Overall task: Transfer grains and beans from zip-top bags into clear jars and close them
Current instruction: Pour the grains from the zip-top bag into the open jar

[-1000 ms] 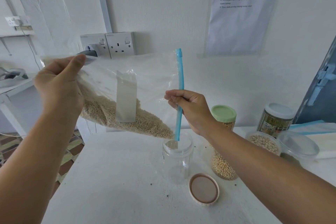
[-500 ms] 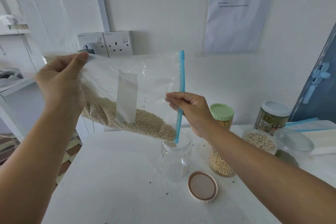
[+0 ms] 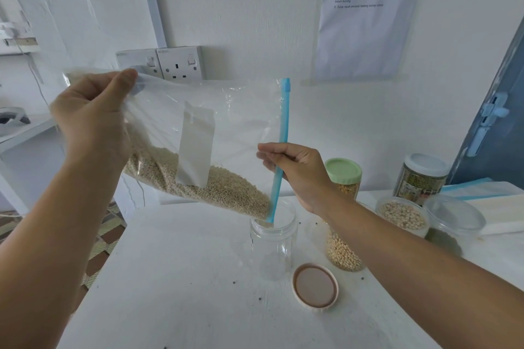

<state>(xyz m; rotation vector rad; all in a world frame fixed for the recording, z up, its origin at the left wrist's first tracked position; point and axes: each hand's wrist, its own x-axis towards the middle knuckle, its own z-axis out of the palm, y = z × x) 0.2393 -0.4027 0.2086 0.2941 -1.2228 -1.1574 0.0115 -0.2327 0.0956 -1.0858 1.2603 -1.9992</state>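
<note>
Above the open jar (image 3: 273,238), left hand (image 3: 90,119) gripped the limp grain bag (image 3: 198,144) by its base; right hand (image 3: 297,170) pinched its blue zip (image 3: 280,147).

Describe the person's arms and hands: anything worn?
Both forearms are bare as far as the frame shows; no sleeves visible. The left hand and right hand are bare too: no gloves, rings, watch or wristband in view. Nails look short and unpainted.

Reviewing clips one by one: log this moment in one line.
phase: pour setup | left hand: holds zip-top bag | right hand: grips blue zip strip | clear jar: open, empty
</note>
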